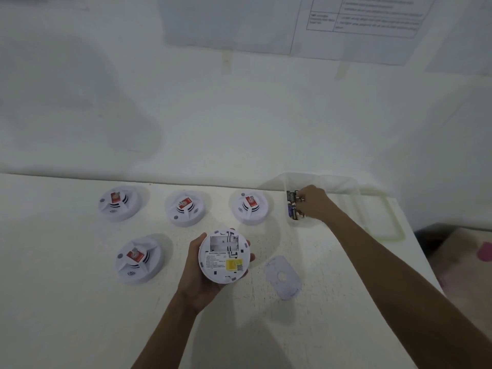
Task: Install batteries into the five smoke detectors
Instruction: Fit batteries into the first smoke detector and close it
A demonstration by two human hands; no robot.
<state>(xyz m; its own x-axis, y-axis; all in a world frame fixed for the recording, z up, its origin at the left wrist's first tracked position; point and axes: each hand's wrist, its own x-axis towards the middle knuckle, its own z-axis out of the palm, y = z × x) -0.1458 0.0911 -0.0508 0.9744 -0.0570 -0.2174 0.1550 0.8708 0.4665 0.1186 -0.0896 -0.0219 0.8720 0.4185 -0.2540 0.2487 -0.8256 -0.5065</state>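
Note:
My left hand [198,272] holds a white smoke detector [225,255] upside down, its back facing up with an empty battery bay showing. Its round backplate [282,277] lies flat on the table to the right. My right hand [312,202] reaches into a small clear container [330,209] at the table's back right, fingers curled around dark batteries [292,206]. Several other white detectors with red stickers sit face up: three in a back row [119,203], [185,207], [249,206], and one at front left [138,259].
The white table [80,315] ends at a white wall behind, with taped paper sheets [359,20] high up. The table's right edge drops off near a beige surface with a pink object [484,251].

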